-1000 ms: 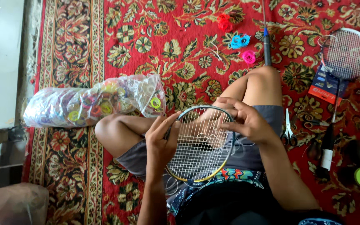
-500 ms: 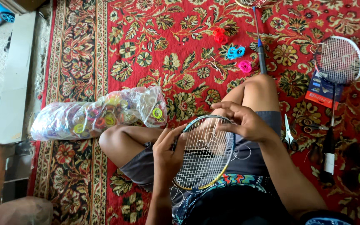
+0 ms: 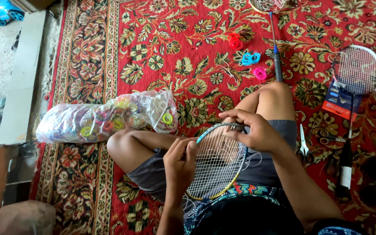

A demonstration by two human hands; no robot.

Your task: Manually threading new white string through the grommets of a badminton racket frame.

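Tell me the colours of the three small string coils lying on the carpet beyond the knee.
Red, blue and pink, clearest in the head view.

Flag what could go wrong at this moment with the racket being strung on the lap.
1. Both hands, left and right, pinch strings at the racket head; a taut string might slip and sting the fingers.
2. Loose string ends trail by the right forearm and could snag.
3. Scissors lie on the carpet close beside the right thigh, easy to press against.

A person sits on a red carpet (image 3: 188, 52) with a racket head (image 3: 217, 163) in the lap. The left hand (image 3: 180, 162) pinches its left rim; the right hand (image 3: 254, 130) grips the top. A bag (image 3: 105, 117) lies beside the knee, scissors (image 3: 303, 146) to the right.
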